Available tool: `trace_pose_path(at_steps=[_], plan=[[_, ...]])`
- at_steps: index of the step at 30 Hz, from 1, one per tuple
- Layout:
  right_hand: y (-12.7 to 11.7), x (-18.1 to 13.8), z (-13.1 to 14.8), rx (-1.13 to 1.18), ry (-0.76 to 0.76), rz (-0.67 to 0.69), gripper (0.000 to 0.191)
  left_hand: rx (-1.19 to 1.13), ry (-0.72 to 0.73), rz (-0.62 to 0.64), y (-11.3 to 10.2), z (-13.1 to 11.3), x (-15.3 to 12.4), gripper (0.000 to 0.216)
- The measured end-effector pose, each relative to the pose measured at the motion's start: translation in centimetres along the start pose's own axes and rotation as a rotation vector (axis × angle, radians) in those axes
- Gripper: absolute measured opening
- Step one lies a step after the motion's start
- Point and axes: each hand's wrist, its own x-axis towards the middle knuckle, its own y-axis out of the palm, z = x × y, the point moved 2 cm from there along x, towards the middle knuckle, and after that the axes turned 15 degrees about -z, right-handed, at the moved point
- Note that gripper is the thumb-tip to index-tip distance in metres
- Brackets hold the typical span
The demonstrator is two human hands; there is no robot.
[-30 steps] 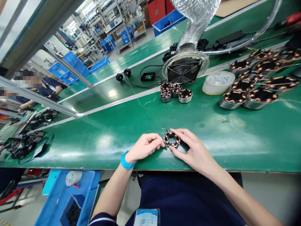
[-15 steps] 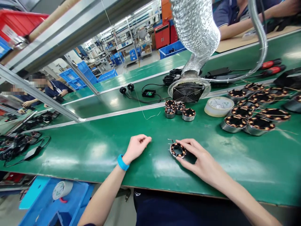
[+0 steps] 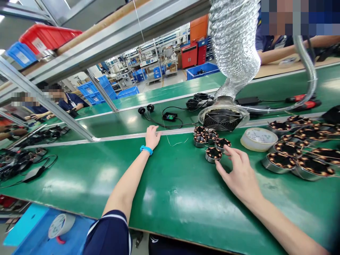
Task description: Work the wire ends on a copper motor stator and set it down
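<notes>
My right hand point(image 3: 239, 173) is open, with thumb and fingers spread beside a small copper-wound motor stator point(image 3: 213, 155) standing on the bench. Its thumb tip is at that stator's lower right edge, and the fingertips reach over another small stator point(image 3: 222, 143) just behind. Several more small stators point(image 3: 200, 138) stand close together there. Further left, my left hand point(image 3: 152, 138), with a blue wristband, reaches to the metal rail point(image 3: 127, 136). Its thumb is apart from the fingers, and nothing shows in it. Just right of it hangs a thin wire point(image 3: 172, 145) with a curled end.
A round fume-extraction fan point(image 3: 223, 119) hangs from a silver duct point(image 3: 235, 42) behind the stators. To the right are a tape roll point(image 3: 258, 139) and several larger stators point(image 3: 281, 161). Cables and adapters point(image 3: 34, 173) lie left. Co-workers sit across the bench and far left.
My right hand has moved the stator away from me to the small group and loosened its fingers. My left hand has moved forward to the rail, its pinch opened. The view has shifted.
</notes>
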Motion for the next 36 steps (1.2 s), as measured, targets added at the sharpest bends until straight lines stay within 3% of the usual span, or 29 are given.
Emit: trace_pose_path(at_steps=[3, 8, 13, 18, 22, 26, 32, 36], plan=[[0.0, 0.4, 0.0, 0.013, -0.076, -0.104, 0.053, 0.008, 0.064, 0.103, 3.6, -1.2, 2.7, 0.051], [0.1, 0.8, -0.4, 0.047, -0.127, -0.145, 0.042, 0.039, 0.128, 0.281, 7.1, -3.0, 5.2, 0.041], [0.1, 0.7, -0.3, 0.077, -0.076, -0.1, 0.036, 0.113, 0.214, 0.368, 7.4, -3.8, 5.2, 0.034], [0.2, 0.9, 0.0, 0.124, 0.019, -0.066, 0.034, 0.185, 0.267, 0.398, 6.0, -4.0, 5.3, 0.037], [0.3, 0.8, -0.3, 0.138, 0.011, -0.062, 0.034, 0.254, 0.294, 0.433, 3.5, -3.1, 5.8, 0.045], [0.3, 0.6, -0.7, 0.136, -0.008, -0.072, 0.036, 0.373, 0.209, 0.395, -0.5, -0.6, 7.0, 0.047], [0.1, 0.8, -0.5, 0.112, -0.068, -0.124, 0.038, 0.459, -0.02, 0.253, -10.3, 3.6, 8.8, 0.039], [-0.5, 0.6, 0.1, 0.135, -0.145, -0.199, 0.04, 0.386, -0.209, 0.173, -16.8, 4.6, 8.5, 0.033]])
